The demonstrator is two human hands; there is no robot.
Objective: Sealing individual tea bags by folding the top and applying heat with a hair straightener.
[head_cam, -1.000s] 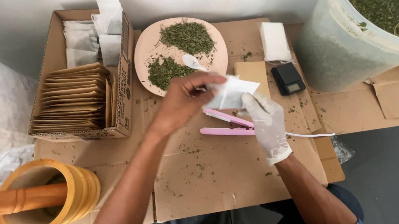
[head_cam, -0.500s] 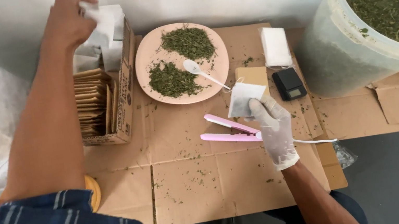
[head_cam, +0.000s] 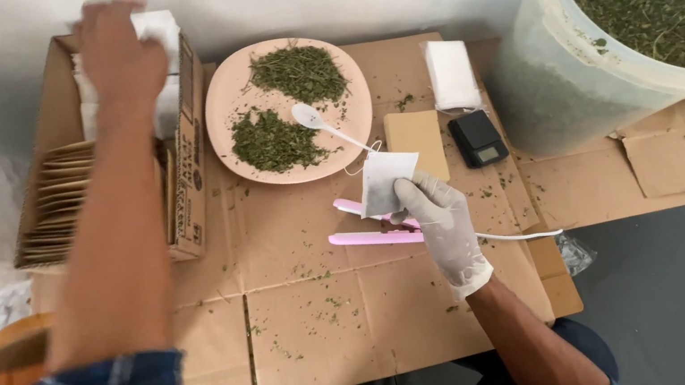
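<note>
A small white sachet (head_cam: 386,181) is pinched upright by the gloved right hand (head_cam: 442,223) just above the pink sealer (head_cam: 372,235), while the left hand (head_cam: 119,58), fingers curled, is extended to white sachets in the cardboard box (head_cam: 185,166).

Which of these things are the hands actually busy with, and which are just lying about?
In use:
left hand on white sachets in cardboard box
gloved right hand holding filled sachet
pink sealer

Lying about:
plate of herbs
white spoon
small scale
bucket
</note>
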